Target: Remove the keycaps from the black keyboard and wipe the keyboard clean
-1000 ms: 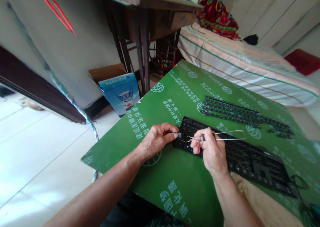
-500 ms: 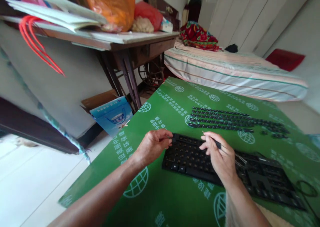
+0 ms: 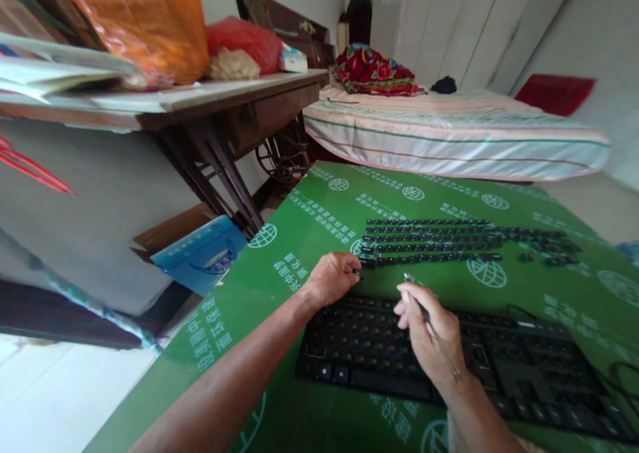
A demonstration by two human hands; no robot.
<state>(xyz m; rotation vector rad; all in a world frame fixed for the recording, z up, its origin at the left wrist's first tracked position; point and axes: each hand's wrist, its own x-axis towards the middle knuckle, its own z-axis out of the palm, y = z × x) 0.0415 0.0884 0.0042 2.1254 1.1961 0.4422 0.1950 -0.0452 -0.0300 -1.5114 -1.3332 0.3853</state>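
A black keyboard [image 3: 524,366] with most keycaps off lies on a green board [image 3: 319,213]. Beyond it, removed keycaps [image 3: 439,240] lie in neat rows. My left hand [image 3: 333,277] is pinched shut on a small dark keycap, at the left end of the nearest row. My right hand [image 3: 429,333] hovers over the keyboard, closed around a thin wire key puller [image 3: 424,310] that runs along the back of the hand.
A bed with a striped mattress [image 3: 449,140] stands behind the board. At left is a wooden table [image 3: 219,100] piled with bags and papers, a blue carton [image 3: 204,253] on the floor below it. A cable [image 3: 624,380] leaves the keyboard at right.
My left hand has carried the keycap from the keyboard's left edge up to the rows of loose keycaps. My right hand drew the puller back. The view tilted up.
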